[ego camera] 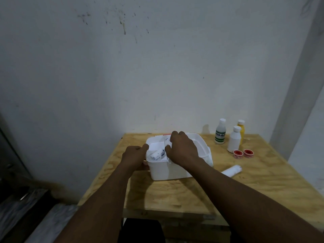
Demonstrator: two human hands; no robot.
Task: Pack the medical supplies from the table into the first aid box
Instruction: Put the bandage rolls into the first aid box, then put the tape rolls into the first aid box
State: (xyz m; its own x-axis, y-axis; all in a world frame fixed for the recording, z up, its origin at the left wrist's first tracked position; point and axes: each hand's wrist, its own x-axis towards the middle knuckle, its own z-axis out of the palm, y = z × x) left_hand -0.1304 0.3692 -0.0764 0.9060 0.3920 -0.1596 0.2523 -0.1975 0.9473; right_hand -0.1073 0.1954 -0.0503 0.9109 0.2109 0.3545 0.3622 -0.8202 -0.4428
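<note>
The white first aid box (pixel 164 170) stands open on the wooden table (pixel 245 186). Inside its left part lie small white packets with blue print (pixel 158 154). My left hand (pixel 134 157) grips the box's left wall and rim. My right hand (pixel 183 148) reaches into the box from above, fingers curled over its contents; what it holds is hidden. To the right of the box stand a clear bottle with a green label (pixel 220 131), a white bottle (pixel 234 139) and a yellow bottle (pixel 241 128). Two red tape rolls (pixel 242 153) and a white bandage roll (pixel 231 170) lie nearby.
A white wall rises right behind the table. The table's left edge runs just left of my left hand, with dark floor and a dark object below. A pillar stands at the far right.
</note>
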